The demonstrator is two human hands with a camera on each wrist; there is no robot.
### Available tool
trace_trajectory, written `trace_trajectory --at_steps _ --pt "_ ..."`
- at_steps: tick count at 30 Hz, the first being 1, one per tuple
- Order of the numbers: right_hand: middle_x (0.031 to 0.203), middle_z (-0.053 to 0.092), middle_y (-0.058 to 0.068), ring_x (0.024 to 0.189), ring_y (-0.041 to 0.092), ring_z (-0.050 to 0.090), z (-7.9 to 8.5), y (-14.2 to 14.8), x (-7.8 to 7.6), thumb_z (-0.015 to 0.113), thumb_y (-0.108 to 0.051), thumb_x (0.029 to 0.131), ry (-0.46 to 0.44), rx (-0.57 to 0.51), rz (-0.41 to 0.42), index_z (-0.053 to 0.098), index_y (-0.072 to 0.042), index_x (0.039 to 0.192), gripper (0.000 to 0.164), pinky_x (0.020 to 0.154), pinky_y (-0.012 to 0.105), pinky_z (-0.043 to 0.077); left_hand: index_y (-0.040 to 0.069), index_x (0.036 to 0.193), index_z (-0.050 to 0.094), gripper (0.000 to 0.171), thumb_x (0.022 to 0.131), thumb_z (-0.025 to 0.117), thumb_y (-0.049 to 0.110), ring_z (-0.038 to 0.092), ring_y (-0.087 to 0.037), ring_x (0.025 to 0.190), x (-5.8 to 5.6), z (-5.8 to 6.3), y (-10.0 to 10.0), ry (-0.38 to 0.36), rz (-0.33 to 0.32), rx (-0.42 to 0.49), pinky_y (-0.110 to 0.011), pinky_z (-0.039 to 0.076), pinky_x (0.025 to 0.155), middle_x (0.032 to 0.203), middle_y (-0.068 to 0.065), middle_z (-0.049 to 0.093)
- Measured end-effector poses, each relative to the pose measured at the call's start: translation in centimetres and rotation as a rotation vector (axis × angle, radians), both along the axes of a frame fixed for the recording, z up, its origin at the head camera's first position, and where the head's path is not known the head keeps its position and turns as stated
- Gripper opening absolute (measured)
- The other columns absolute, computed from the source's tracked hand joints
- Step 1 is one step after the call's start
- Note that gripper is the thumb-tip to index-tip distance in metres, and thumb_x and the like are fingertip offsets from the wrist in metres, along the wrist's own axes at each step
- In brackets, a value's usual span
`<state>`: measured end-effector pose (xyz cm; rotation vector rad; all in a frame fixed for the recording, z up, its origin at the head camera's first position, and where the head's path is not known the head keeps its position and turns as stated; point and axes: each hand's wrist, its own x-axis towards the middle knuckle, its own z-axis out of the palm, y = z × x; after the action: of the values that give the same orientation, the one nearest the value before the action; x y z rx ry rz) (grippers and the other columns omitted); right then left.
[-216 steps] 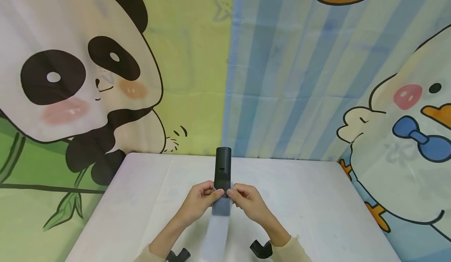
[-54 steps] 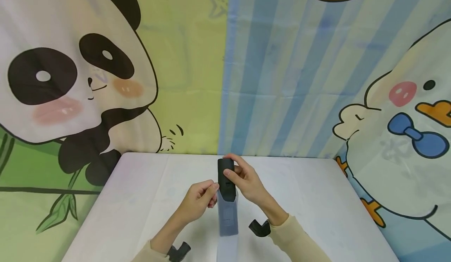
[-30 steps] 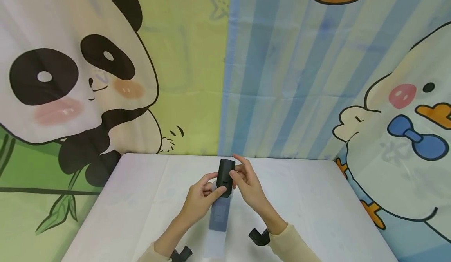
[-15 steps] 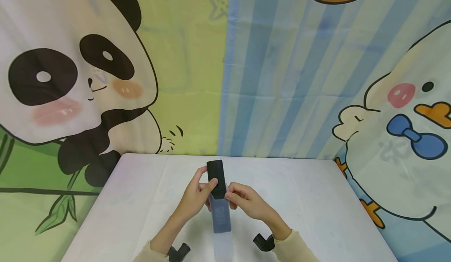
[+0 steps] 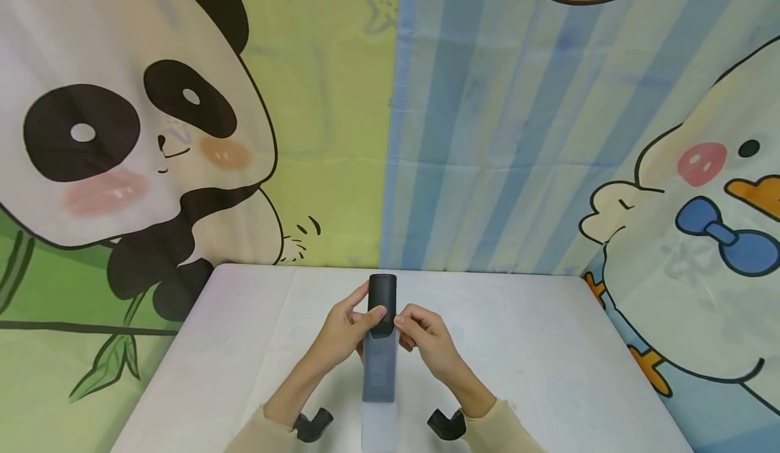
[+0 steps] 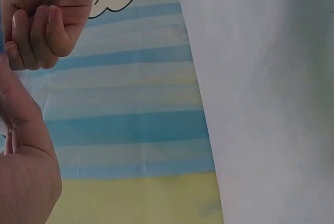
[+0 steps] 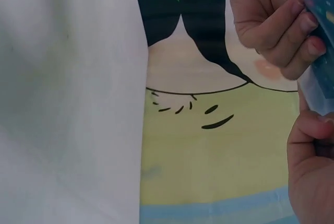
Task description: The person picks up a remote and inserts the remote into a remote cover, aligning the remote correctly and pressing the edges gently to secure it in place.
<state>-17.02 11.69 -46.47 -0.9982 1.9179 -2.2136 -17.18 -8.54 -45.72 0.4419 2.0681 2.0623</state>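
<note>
A black, round-topped case (image 5: 382, 292) stands upright, its lower part inside a long translucent plastic sleeve (image 5: 379, 429). Through the sleeve the enclosed section looks blue-grey. My left hand (image 5: 340, 331) grips the case, thumb across its front and index finger along its left side. With thumb and forefinger my right hand (image 5: 429, 339) pinches the sleeve's right edge near its mouth. The right wrist view shows the back as a blue panel with white dots (image 7: 325, 72), left fingers (image 7: 279, 33) curled against it. In the left wrist view the case is out of sight.
Both hands work above a white table (image 5: 518, 344). A cartoon cloth with a panda (image 5: 237, 226) and a white duck (image 5: 664, 304) hangs behind and beside it. Black wrist mounts (image 5: 313, 426) sit at both cuffs.
Earlier both hands pinched the sleeve; then the right held the case's top. The left hand has since taken the case, and the right has gone down to the sleeve's edge. The case has straightened from a left lean.
</note>
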Motion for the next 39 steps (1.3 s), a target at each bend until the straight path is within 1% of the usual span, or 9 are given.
trace_trajectory --at_steps 6,15,22,25,29,32,34,36,39 --pt "0.057 0.034 0.009 0.053 0.019 0.035 0.6 -0.3 -0.6 0.051 -0.005 0.103 -0.064 -0.040 -0.049 0.049 0.005 0.080 0.025 0.055 0.027 0.038 0.011 0.158 0.026 0.072 0.100 0.065 0.029 0.053 -0.020 0.041 0.1 0.3 0.2 0.025 0.008 0.003 -0.042 0.051 0.043 0.056 -0.009 0.058" --pt "0.062 0.039 0.016 0.058 0.022 0.042 0.0 0.8 -1.0 0.045 -0.004 0.106 -0.009 0.121 0.107 0.049 0.003 0.082 0.026 0.056 0.030 0.039 0.014 0.159 0.026 0.075 0.098 0.068 0.029 0.051 -0.019 0.042 0.9 0.0 0.2 0.093 0.088 -0.018 -0.036 0.052 0.045 0.056 -0.009 0.056" --pt "0.085 0.054 0.012 0.061 0.030 0.046 -0.5 0.4 -1.5 0.050 -0.008 0.106 -0.045 0.142 -0.030 0.054 0.006 0.116 0.017 0.055 0.030 0.046 0.034 0.156 0.031 0.070 0.097 0.069 0.031 0.047 -0.017 0.041 0.9 -0.3 0.6 0.171 0.163 -0.091 -0.036 0.051 0.045 0.050 -0.004 0.048" --pt "0.095 0.060 0.009 0.069 0.022 0.053 -0.2 0.0 -1.5 0.052 -0.013 0.106 -0.070 0.153 -0.082 0.058 0.004 0.118 0.021 0.057 0.029 0.047 0.030 0.158 0.030 0.063 0.102 0.061 0.028 0.050 -0.016 0.043 1.4 0.5 0.8 0.179 0.132 -0.142 -0.036 0.053 0.048 0.052 -0.004 0.052" --pt "0.098 0.063 0.007 0.083 0.016 0.061 0.4 -0.3 -1.5 0.052 -0.017 0.106 -0.121 0.119 -0.110 0.059 0.006 0.111 0.025 0.069 0.029 0.051 0.027 0.156 0.031 0.050 0.109 0.044 0.034 0.061 -0.025 0.051 1.4 0.2 0.7 0.118 0.058 -0.099 -0.043 0.057 0.053 0.064 -0.012 0.060" --pt "0.095 0.063 0.006 0.083 0.015 0.064 0.7 -0.4 -1.5 0.052 -0.020 0.107 -0.168 0.082 -0.148 0.057 0.009 0.106 0.029 0.075 0.029 0.053 0.021 0.133 0.053 0.038 0.106 0.046 0.046 0.061 -0.026 0.050 1.1 -1.3 0.2 0.102 0.068 -0.118 -0.044 0.056 0.051 0.064 -0.010 0.060" --pt "0.088 0.061 0.005 0.073 0.011 0.061 0.8 -0.4 -1.6 0.052 -0.021 0.106 -0.199 0.076 -0.180 0.056 0.010 0.104 0.031 0.069 0.024 0.051 0.014 0.107 0.060 0.034 0.102 0.054 0.048 0.058 -0.022 0.047 1.3 -1.7 -0.1 0.126 0.056 -0.177 -0.040 0.054 0.048 0.062 -0.005 0.058" --pt "0.081 0.057 0.003 0.066 0.009 0.055 0.9 -0.5 -1.6 0.052 -0.019 0.106 -0.218 0.065 -0.188 0.055 0.011 0.102 0.031 0.062 0.021 0.047 0.013 0.088 0.057 0.034 0.101 0.058 0.045 0.054 -0.017 0.046 1.4 -2.0 -0.2 0.173 0.004 -0.228 -0.032 0.049 0.045 0.057 0.000 0.054" --pt "0.080 0.054 0.002 0.064 0.008 0.050 0.9 -0.6 -1.6 0.051 -0.019 0.106 -0.233 0.065 -0.162 0.055 0.012 0.105 0.031 0.059 0.020 0.045 0.012 0.079 0.056 0.033 0.102 0.060 0.035 0.048 -0.011 0.048 1.4 -2.1 -0.4 0.237 -0.120 -0.216 -0.025 0.040 0.044 0.057 0.003 0.052"
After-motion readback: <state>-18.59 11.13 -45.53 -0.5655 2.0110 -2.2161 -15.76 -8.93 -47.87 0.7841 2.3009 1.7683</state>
